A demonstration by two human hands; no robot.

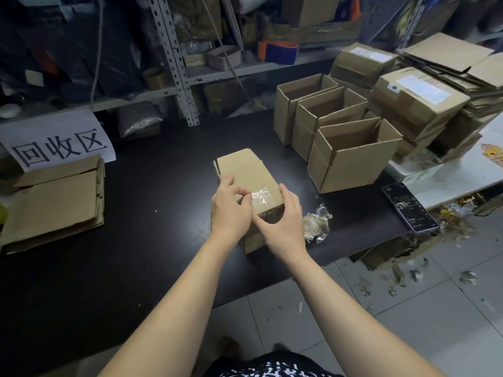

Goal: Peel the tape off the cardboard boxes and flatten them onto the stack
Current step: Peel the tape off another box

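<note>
**Operator:** Location of the workpiece?

**Reference:** The box point(247, 172) lies closed on the black table point(136, 213), centre of the view, long axis running away from the person. A patch of clear tape point(262, 198) covers the near end of its top face.

**Operator:** Left hand status?

**Reference:** The left hand point(231, 209) rests on the top face. Its fingers are curled, and thumb and forefinger pinch together at the left edge of the tape (the patch is wrinkled and glossy there).

**Operator:** Right hand status?

**Reference:** The right hand point(283, 221) grips the box's near right corner: thumb across the near end face, fingers wrapped over the right edge.

**Operator:** Destination?

**Reference:** The stack point(54, 202) of flattened cardboard sits at the table's left edge, well apart from the box, just below a paper sign point(58, 142).

**Operator:** Other items?

**Reference:** A crumpled wad of peeled tape point(317, 223) lies just right of the right hand. A phone point(409, 206) lies further right at the table edge. Three open boxes point(351, 156) stand behind it, with sealed boxes point(416, 96) beyond them.
</note>
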